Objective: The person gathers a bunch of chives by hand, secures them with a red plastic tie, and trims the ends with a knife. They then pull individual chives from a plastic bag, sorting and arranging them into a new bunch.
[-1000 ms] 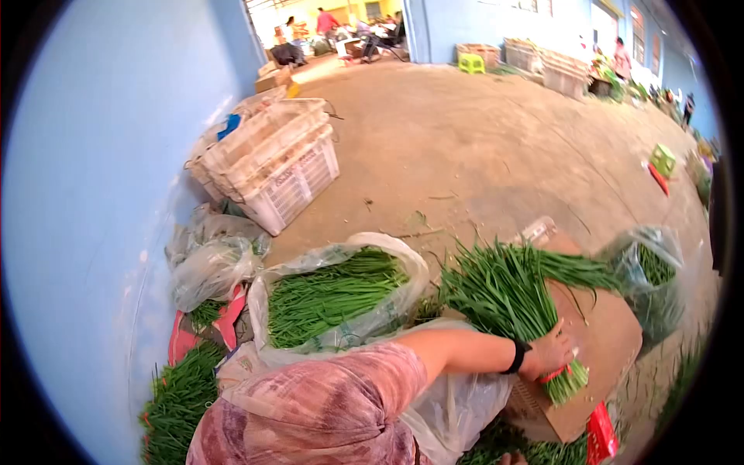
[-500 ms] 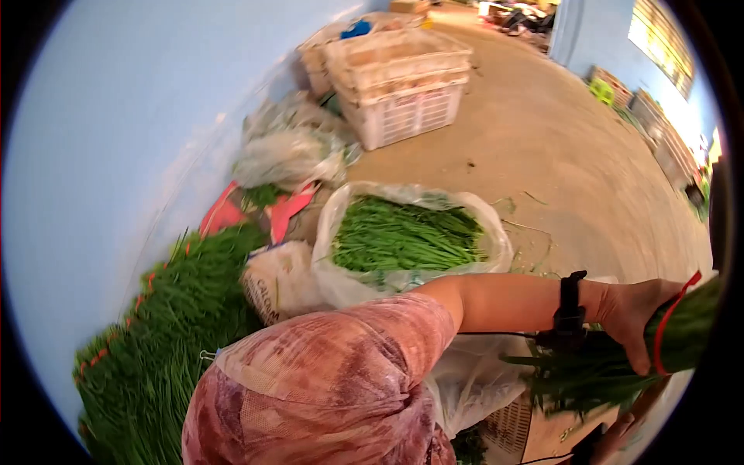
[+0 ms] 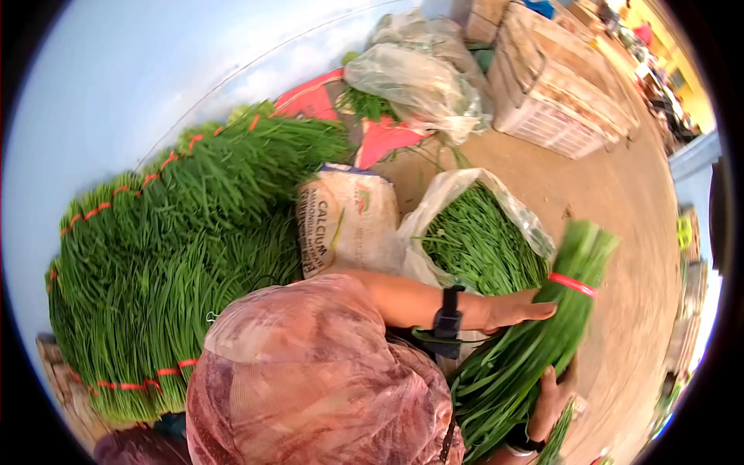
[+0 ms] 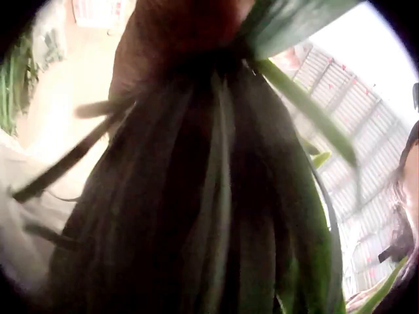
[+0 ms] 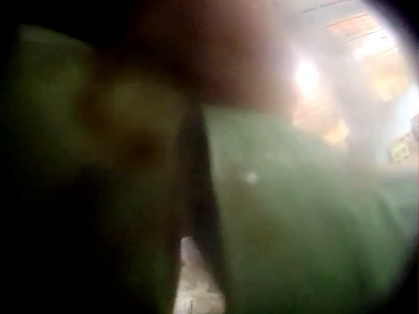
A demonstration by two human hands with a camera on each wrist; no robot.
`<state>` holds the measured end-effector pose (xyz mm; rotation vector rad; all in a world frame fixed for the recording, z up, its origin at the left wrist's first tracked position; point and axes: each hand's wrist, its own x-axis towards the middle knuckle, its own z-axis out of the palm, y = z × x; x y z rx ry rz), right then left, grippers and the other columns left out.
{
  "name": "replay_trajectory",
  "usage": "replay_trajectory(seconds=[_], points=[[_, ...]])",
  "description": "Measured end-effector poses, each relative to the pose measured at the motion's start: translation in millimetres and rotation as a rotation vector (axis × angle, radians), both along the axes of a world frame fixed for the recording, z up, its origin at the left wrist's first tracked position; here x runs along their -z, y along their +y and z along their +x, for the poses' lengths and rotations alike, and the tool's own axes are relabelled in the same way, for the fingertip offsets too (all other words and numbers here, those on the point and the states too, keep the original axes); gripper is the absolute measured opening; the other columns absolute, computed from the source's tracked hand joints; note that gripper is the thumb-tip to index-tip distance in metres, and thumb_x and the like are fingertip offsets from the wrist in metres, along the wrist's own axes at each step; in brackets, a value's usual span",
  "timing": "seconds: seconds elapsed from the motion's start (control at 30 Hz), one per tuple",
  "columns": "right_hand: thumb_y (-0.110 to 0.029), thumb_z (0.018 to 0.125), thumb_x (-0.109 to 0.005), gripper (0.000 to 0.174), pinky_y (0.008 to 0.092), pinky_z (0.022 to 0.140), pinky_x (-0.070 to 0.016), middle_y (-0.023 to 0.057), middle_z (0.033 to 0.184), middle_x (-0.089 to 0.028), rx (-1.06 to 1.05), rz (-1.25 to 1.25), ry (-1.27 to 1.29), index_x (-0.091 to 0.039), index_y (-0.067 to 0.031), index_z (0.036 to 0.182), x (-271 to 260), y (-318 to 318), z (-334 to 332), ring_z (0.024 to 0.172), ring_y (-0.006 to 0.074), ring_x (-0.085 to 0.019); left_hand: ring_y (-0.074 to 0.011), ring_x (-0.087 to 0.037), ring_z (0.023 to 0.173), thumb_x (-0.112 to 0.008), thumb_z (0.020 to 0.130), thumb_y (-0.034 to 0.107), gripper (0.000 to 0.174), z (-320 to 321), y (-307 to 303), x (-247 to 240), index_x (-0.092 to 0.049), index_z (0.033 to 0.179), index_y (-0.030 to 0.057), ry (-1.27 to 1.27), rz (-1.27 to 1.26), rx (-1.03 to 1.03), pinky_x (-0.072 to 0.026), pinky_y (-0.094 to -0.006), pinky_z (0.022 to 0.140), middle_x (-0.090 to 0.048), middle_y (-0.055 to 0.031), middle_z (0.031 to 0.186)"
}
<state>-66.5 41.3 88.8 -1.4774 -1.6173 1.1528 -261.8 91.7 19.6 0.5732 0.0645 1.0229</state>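
Observation:
In the head view a bunch of garlic chives (image 3: 535, 333), bound with a red band (image 3: 573, 284), is held up with its pale cut ends pointing away and its leaves hanging back toward me. My left hand (image 3: 511, 310) grips it from the left below the band, thumb across the leaves. From the lower right my right hand (image 3: 554, 395) holds its other side, partly hidden by leaves. Dark leaves (image 4: 196, 196) fan out under the left hand (image 4: 177, 46) in the left wrist view. Blurred pale green stalks (image 5: 301, 203) fill much of the right wrist view.
Rows of banded bunches (image 3: 194, 209) lie stacked along the wall at left. A printed white sack (image 3: 349, 221) and an open plastic bag (image 3: 457, 190) of loose greens sit ahead. Beyond are a crumpled clear bag (image 3: 422, 85) and stacked crates (image 3: 554, 93).
The bunch has been lifted off the cardboard and turned, cut ends now away from me. My right hand has come onto it. The head view has swung left toward the stacked bunches.

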Motion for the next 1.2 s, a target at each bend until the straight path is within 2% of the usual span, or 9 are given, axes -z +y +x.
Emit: replay_trajectory(seconds=[0.1, 0.4, 0.73, 0.83, 0.87, 0.97, 1.1, 1.13, 1.2], points=[[-0.013, 0.076, -0.068, 0.078, 0.0369, 0.095, -0.0412, 0.0225, 0.128, -0.046, -0.226, -0.098, -0.129, -0.027, 0.0073, 0.139, 12.3, 29.9, -50.2, 0.111, 0.0279, -0.051, -0.0213, -0.057, 0.107, -0.072, 0.079, 0.035, 0.068, -39.6, -14.7, 27.2, -0.042, 0.131, 0.0052, -0.089, -0.187, -0.13, -0.0469, -0.0352, 0.093, -0.056, -0.0115, 0.122], [-0.03, 0.075, -0.076, 0.097, 0.0347, 0.093, -0.0441, 0.022, 0.12, -0.053, -0.858, 0.113, -0.021, -0.016, 0.0014, 0.145, 15.4, 50.9, -166.3, 0.11, 0.0288, -0.053, -0.0236, -0.06, 0.107, -0.046, 0.092, 0.027, 0.044, -228.6, -98.6, 33.5, -0.048, 0.129, 0.0029, 0.118, -0.446, -0.837, -0.0492, -0.0391, 0.092, -0.058, -0.011, 0.123], [-0.021, 0.092, -0.057, 0.06, 0.0275, 0.07, -0.0512, 0.0164, 0.095, -0.064, -0.418, -0.169, -0.109, -0.031, 0.0073, 0.137, 25.4, 77.9, -73.2, 0.079, 0.0186, -0.065, -0.0249, -0.061, 0.098, -0.073, 0.072, 0.044, 0.06, -532.9, -318.0, 13.3, -0.059, 0.119, 0.0083, 0.77, -0.785, -1.652, -0.0496, -0.0361, 0.085, -0.064, -0.009, 0.11], [-0.03, 0.093, -0.054, 0.057, 0.0269, 0.069, -0.0494, 0.0127, 0.095, -0.062, -0.218, -0.129, -0.144, -0.036, 0.0027, 0.136, 25.6, 58.9, -42.4, 0.076, 0.0167, -0.062, -0.0383, -0.061, 0.096, -0.083, 0.055, 0.052, 0.107, -596.4, -363.2, 72.7, -0.037, 0.121, -0.0183, 1.883, -1.652, -2.069, -0.049, -0.0422, 0.084, -0.058, -0.0288, 0.111], [-0.029, 0.093, -0.054, 0.054, 0.0264, 0.066, -0.0494, 0.0116, 0.093, -0.062, -0.092, -0.111, -0.145, -0.039, 0.0036, 0.133, 18.4, 42.1, -39.4, 0.073, 0.0155, -0.06, -0.039, -0.06, 0.096, -0.083, 0.055, 0.051, 0.107, -581.1, -363.1, 75.1, -0.034, 0.121, -0.0183, 1.67, -1.585, -2.148, -0.0486, -0.0414, 0.085, -0.059, -0.0291, 0.107], [-0.028, 0.093, -0.053, 0.051, 0.0256, 0.065, -0.0493, 0.0121, 0.089, -0.062, 0.033, -0.129, -0.121, -0.041, 0.0053, 0.13, 32.0, 21.0, 15.5, 0.071, 0.015, -0.06, -0.0387, -0.055, 0.108, -0.07, 0.071, 0.05, 0.089, -569.6, -341.9, 135.4, -0.039, 0.123, -0.0159, 2.148, -1.853, -1.767, -0.0432, -0.0469, 0.093, -0.056, -0.0283, 0.114], [-0.026, 0.093, -0.053, 0.046, 0.0255, 0.062, -0.05, 0.0105, 0.084, -0.063, 0.118, -0.137, -0.149, -0.048, 0.0065, 0.124, 49.8, -19.3, 75.8, 0.069, 0.0141, -0.06, -0.0382, -0.053, 0.11, -0.064, 0.071, 0.034, 0.044, -520.9, -276.6, 125.5, -0.06, 0.106, 0.008, 2.446, -1.647, -1.178, -0.0434, -0.0484, 0.093, -0.056, -0.0187, 0.117], [-0.018, 0.092, -0.052, 0.04, 0.0261, 0.071, -0.0504, 0.0146, 0.089, -0.066, 0.175, -0.176, -0.275, -0.051, 0.0094, 0.121, 18.7, -35.9, 44.5, 0.076, 0.0169, -0.064, -0.0365, -0.057, 0.102, -0.062, 0.071, 0.029, 0.036, -514.2, -257.2, 146.2, -0.063, 0.097, 0.0032, 2.721, -1.417, -1.552, -0.0443, -0.047, 0.09, -0.062, -0.0173, 0.101], [-0.015, 0.09, -0.055, 0.035, 0.0273, 0.073, -0.0504, 0.0138, 0.09, -0.066, 0.315, -0.181, -0.234, -0.055, 0.0098, 0.115, 10.2, -62.7, 41.3, 0.08, 0.0179, -0.064, -0.0367, -0.056, 0.097, -0.068, 0.075, 0.024, 0.041, -488.1, -218.9, 140.1, -0.061, 0.106, -0.0016, 2.805, -0.153, -1.824, -0.0448, -0.0426, 0.088, -0.06, -0.0211, 0.102]])
